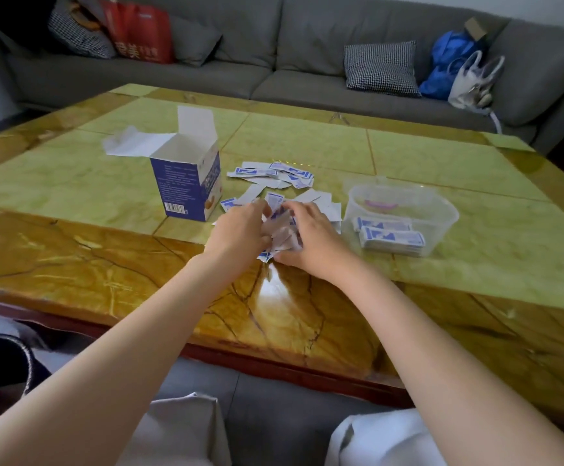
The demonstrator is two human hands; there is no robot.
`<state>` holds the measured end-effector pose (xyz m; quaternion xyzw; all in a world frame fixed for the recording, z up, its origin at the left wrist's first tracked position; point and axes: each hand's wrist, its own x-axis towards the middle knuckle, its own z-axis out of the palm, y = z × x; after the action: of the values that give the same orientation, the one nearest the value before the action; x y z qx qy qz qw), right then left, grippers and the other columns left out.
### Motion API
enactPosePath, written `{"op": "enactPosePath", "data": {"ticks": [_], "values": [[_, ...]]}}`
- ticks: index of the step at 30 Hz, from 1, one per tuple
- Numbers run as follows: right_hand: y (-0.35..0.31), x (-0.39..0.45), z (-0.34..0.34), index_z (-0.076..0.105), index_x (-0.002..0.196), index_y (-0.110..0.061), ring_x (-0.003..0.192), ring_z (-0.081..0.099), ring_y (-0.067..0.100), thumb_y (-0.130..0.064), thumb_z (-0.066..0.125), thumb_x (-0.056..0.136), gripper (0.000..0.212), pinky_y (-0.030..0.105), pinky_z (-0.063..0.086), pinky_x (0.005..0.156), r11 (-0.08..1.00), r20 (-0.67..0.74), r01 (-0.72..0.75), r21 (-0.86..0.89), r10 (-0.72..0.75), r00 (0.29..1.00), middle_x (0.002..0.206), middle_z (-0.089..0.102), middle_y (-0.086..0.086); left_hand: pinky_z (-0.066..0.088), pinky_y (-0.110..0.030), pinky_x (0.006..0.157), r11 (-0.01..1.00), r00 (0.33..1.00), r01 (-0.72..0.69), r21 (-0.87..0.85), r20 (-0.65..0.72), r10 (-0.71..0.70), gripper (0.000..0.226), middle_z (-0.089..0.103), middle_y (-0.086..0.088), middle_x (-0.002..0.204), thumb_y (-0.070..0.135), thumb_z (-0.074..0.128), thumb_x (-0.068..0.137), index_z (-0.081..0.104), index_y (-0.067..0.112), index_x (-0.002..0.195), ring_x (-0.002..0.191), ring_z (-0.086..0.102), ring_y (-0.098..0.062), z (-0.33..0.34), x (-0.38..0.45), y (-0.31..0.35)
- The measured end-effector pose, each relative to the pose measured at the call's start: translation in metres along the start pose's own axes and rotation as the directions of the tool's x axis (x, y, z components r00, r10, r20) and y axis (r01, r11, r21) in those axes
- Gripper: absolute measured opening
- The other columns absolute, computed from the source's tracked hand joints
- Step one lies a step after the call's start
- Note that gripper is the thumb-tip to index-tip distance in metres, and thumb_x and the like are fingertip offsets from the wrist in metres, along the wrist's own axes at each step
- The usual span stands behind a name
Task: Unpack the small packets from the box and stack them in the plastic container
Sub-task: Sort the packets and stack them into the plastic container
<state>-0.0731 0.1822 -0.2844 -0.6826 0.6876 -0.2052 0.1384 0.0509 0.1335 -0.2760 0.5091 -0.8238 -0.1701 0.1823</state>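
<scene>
Head view: both hands meet over a blurred bundle of packets [282,232]; the left hand [240,232] and right hand [311,235] curl their fingers around it, hiding its edges. Loose packets [274,174] lie behind on the desk [72,183], between the open box [186,183] and the plastic container [442,210], which holds two stacks [390,237].

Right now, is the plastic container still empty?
No, the plastic container already holds two stacks of packets lying along its near side.
</scene>
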Motion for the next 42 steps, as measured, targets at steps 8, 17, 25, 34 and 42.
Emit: {"op": "enactPosePath", "data": {"ticks": [8, 17, 25, 34, 42], "values": [[-0.002, 0.006, -0.010, 0.061, 0.108, -0.016, 0.080, 0.054, 0.004, -0.019, 0.067, 0.083, 0.026, 0.013, 0.042, 0.068, 0.978, -0.094, -0.004, 0.207, 0.024, 0.995, 0.102, 0.061, -0.002, 0.043, -0.025, 0.059, 0.975, 0.999, 0.037, -0.219, -0.003, -0.039, 0.017, 0.065, -0.005, 0.085, 0.021, 0.067, 0.079, 0.064, 0.012, 0.093, 0.072, 0.056, -0.017, -0.011, -0.008, -0.004], [0.000, 0.008, -0.027, 0.064, 0.079, -0.009, 0.044, 0.053, 0.001, -0.013, 0.062, 0.087, 0.009, 0.008, 0.039, 0.042, 0.906, -0.331, -0.055, 0.419, 0.209, 0.920, 0.064, 0.060, -0.003, 0.052, -0.026, 0.062, 0.939, 0.994, 0.096, -0.332, 0.080, -0.074, 0.025, 0.067, -0.003, 0.086, 0.019, 0.070, 0.080, 0.065, 0.013, 0.103, 0.067, 0.060, -0.013, -0.021, -0.001, -0.014], [-0.006, 0.003, -0.031, 0.052, 0.072, -0.012, 0.063, 0.070, 0.014, -0.001, 0.065, 0.083, 0.020, 0.026, 0.056, 0.058, 0.743, -0.286, 0.030, 0.669, 0.220, 0.933, 0.083, 0.068, 0.015, 0.057, -0.017, 0.058, 0.400, 0.892, 0.446, -0.801, 0.361, -0.272, 0.008, 0.070, -0.010, 0.093, 0.010, 0.055, 0.091, 0.055, 0.006, 0.097, 0.073, 0.070, -0.014, -0.032, -0.006, -0.019], [-0.007, -0.002, -0.020, 0.045, 0.073, -0.013, 0.074, 0.060, 0.021, 0.003, 0.057, 0.080, 0.021, 0.032, 0.052, 0.068, 0.983, -0.329, 0.143, 0.111, -0.100, 0.939, 0.085, 0.063, 0.009, 0.059, -0.027, 0.067, 0.034, 0.861, 0.503, -0.863, 0.498, -0.109, 0.002, 0.069, -0.014, 0.088, 0.000, 0.061, 0.083, 0.063, 0.000, 0.083, 0.080, 0.069, -0.021, -0.031, -0.007, -0.011], [-0.003, -0.004, -0.021, 0.044, 0.081, -0.015, 0.067, 0.048, 0.018, -0.001, 0.051, 0.084, 0.016, 0.034, 0.042, 0.060, 0.986, -0.297, 0.158, -0.047, -0.165, 0.940, 0.074, 0.049, -0.003, 0.058, -0.023, 0.068, -0.080, 0.862, 0.462, -0.883, 0.468, -0.197, 0.006, 0.067, -0.018, 0.100, 0.004, 0.061, 0.085, 0.059, 0.000, 0.089, 0.085, 0.067, -0.020, -0.030, -0.005, -0.012]]}}
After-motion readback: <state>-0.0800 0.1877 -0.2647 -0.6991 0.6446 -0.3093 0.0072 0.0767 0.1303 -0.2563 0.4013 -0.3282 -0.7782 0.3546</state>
